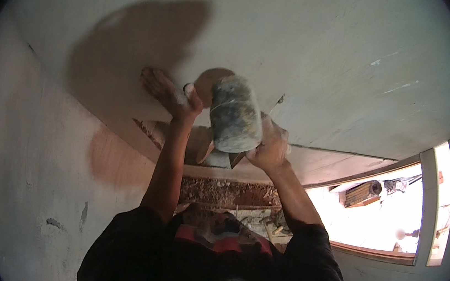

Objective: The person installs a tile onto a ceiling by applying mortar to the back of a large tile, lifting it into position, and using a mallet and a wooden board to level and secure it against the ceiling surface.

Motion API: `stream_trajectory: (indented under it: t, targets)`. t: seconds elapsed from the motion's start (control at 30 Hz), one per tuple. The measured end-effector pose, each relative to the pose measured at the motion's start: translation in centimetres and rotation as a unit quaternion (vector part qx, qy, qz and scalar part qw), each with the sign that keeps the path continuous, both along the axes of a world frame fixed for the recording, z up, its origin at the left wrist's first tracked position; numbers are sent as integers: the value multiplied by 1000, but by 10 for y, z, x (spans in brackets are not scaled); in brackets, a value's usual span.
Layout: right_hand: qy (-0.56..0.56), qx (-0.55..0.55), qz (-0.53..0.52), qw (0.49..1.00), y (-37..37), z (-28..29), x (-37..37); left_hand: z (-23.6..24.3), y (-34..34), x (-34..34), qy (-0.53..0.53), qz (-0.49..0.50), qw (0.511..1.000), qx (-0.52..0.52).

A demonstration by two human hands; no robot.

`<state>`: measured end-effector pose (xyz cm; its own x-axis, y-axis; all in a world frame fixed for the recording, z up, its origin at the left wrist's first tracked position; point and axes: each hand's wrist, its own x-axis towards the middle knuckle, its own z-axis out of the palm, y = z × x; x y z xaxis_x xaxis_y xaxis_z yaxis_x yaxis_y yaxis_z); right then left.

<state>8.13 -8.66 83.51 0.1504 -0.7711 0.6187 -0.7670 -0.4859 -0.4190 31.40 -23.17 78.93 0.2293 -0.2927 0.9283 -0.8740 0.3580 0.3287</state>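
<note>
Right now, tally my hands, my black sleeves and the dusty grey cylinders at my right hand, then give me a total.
Hands: 2 (left hand, right hand)
Black sleeves: 2 (left sleeve, right sleeve)
Dusty grey cylinder: 1
Total: 5

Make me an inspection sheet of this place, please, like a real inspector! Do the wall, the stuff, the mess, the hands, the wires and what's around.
Surface: pale wall, scuffed and marked, with shadows across it.
Job's things: grey cylinder, blotchy and dirty, tilted; its contents can't be seen.
Clutter: jumbled debris low down, beyond the person's shirt; pieces too small to name.
Hands: left hand open near the wall, contact unclear; right hand holds the cylinder's right side.
Cables: one thin strand at the wall, perhaps wire.
Surroundings: bright framed opening at right.
</note>
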Motion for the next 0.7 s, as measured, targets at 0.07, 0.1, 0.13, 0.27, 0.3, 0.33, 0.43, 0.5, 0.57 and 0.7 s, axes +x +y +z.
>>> stream_trajectory:
  t: [0.07, 0.1, 0.13, 0.27, 0.3, 0.33, 0.43, 0.5, 0.57, 0.7]
  targets:
    - [11, -28, 30, 999, -2, 1, 0, 2, 2, -1, -6, 4, 1000, -15]
    - [20, -49, 39, 998, -6, 2, 1, 3, 3, -2, 3, -3, 1000, 2]
    - [53, 1, 1, 999, -9, 3, 1, 3, 3, -2, -7, 5, 1000, -18]
    - [121, 9, -59, 991, -16, 0, 1, 4, 1, -2, 6, -1, 1000, 10]
    - [128, -30, -53, 990, -16, -2, 0, 4, 2, -2, 5, 0, 1000, 5]
    - [98, -21, -28, 995, -14, -4, 0, 4, 1, -2, 10, -6, 1000, 10]
    - [75, -27, 21, 997, -14, -9, -3, 6, 3, -2, 1, -2, 1000, -8]
    - [109, -49, 16, 993, -18, -9, -3, 8, 3, -2, -11, 6, 1000, -10]
    - [147, 3, -19, 989, -23, -7, -4, 9, 5, -4, 8, -17, 1000, -5]
    - [162, 34, -30, 986, -19, -9, -4, 10, 6, -5, 15, -33, 999, -9]
